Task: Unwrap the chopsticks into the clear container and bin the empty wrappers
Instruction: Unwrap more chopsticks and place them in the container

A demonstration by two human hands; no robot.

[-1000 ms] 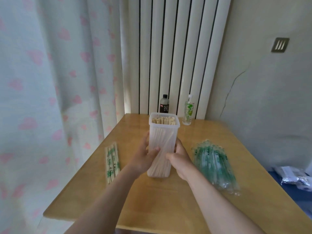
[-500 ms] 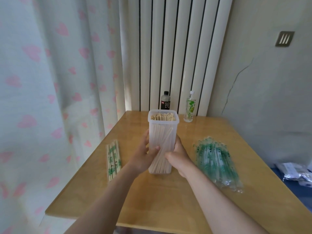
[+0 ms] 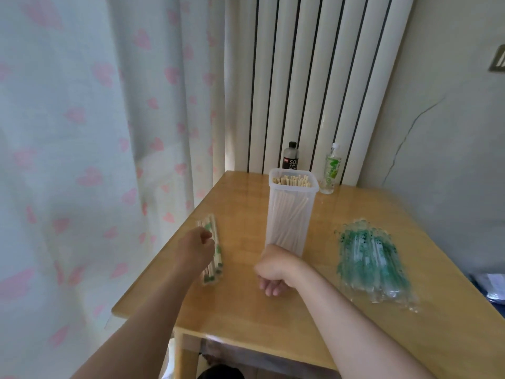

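The clear container (image 3: 289,214) stands upright toward the far edge of the wooden table (image 3: 273,329), packed with bare chopsticks (image 3: 291,181) whose ends reach its open rim, so most of the unwrapping looks done. The left hand (image 3: 194,248) lies over the small bundle of wrapped chopsticks (image 3: 217,255) beside the table's left edge, fingers curled down onto it, probably to lift the next pair; whether it already pinches one I cannot tell, since the hand hides the contact. The right hand (image 3: 273,274) rests on the table just in front of the container's base, fingers loosely curled and holding nothing, likely waiting to help tear a wrapper. The empty wrappers (image 3: 374,261) lie heaped near the right edge, not yet binned; no bin is in view. A dark soda bottle (image 3: 290,159) and a green-labelled bottle (image 3: 332,170) stand at the far edge.
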